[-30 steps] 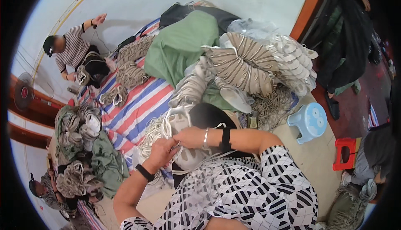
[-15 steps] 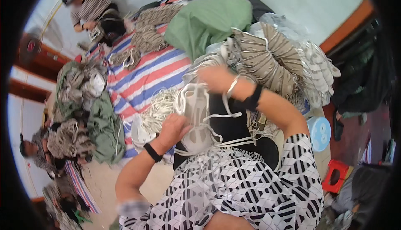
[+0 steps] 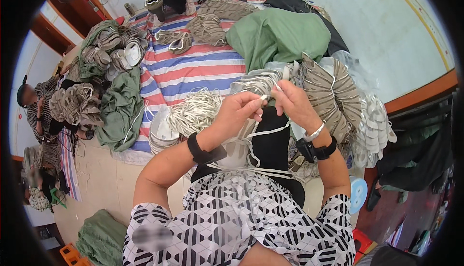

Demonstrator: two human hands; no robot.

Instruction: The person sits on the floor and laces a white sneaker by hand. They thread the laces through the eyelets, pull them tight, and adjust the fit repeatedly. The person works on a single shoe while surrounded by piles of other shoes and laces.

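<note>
A light-coloured shoe upper [image 3: 235, 154] lies on my lap, partly covered by my left forearm. A white shoelace [image 3: 270, 131] runs from it across the black cloth on my lap. Above the lap, my left hand [image 3: 240, 111] is closed in a pinch on a white lace end. Close to its right, my right hand [image 3: 295, 102] pinches a short white piece that looks like lace too. The fingertips of both hands nearly meet. Beyond my left wrist lies a heap of cream shoelaces [image 3: 195, 110].
Tied beige shoe uppers [image 3: 328, 92] and a green sack [image 3: 278, 39] lie ahead on a striped sheet [image 3: 193, 75]. White stacked pieces [image 3: 162, 130] stand left of the laces. A blue stool [image 3: 357, 194] is at my right. Other people sit at the far side and left.
My right hand has come down and my left hand has moved up and right, so both meet over the lap. The view has swung, shifting the surroundings.
</note>
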